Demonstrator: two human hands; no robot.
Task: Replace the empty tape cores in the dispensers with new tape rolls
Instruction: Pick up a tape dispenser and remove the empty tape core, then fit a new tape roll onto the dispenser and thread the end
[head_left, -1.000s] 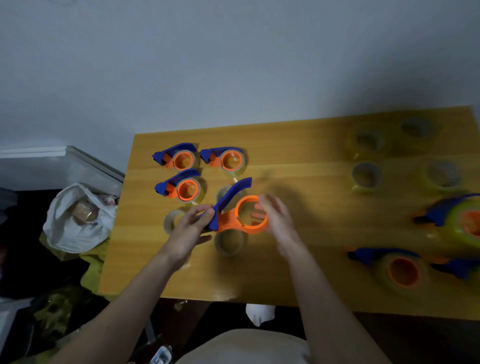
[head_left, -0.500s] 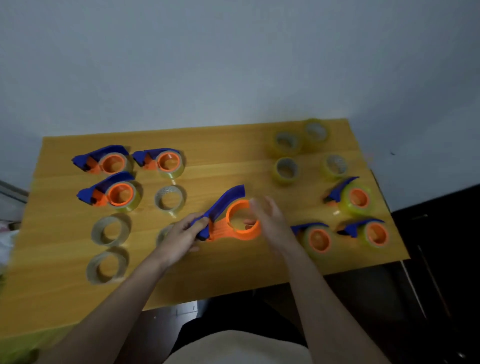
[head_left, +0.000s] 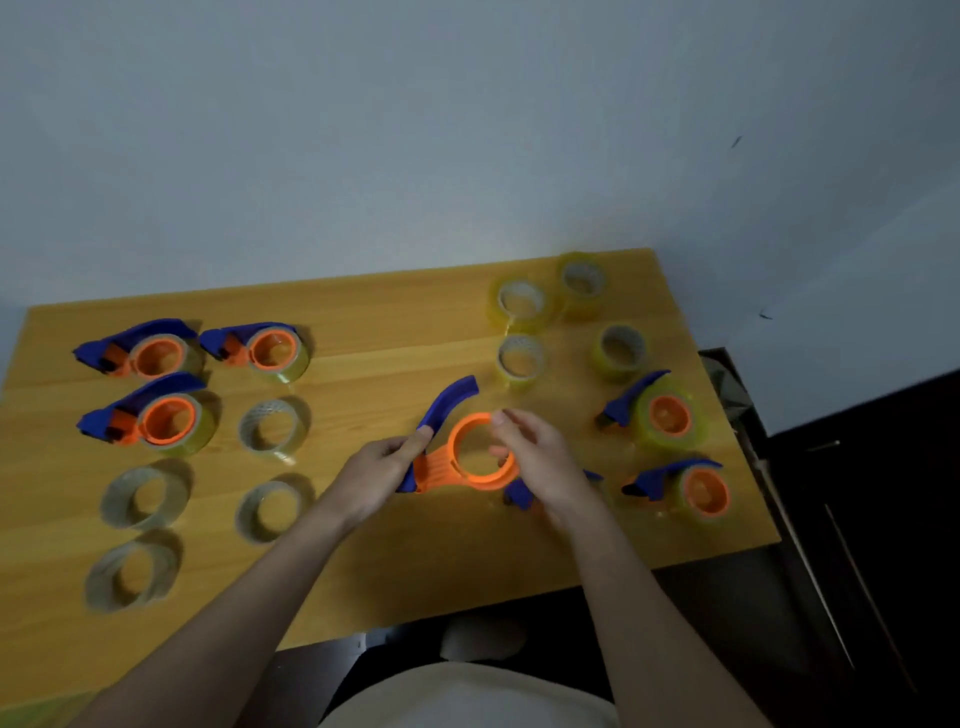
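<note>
Unmoved in both hands (head_left: 540, 457), dispenser (head_left: 470, 452) shows bare orange hub.

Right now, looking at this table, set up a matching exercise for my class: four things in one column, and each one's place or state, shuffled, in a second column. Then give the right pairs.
Column 1
1. empty tape dispenser
2. new yellow tape rolls
3. empty tape cores
4. dispensers with thin clear rolls

Column 2
A. far left of the table
B. loose at the far right
C. gripped by the left hand, touched by the right hand
D. loose at the near left

Pairs: 1-C, 2-B, 3-D, 4-A
</note>
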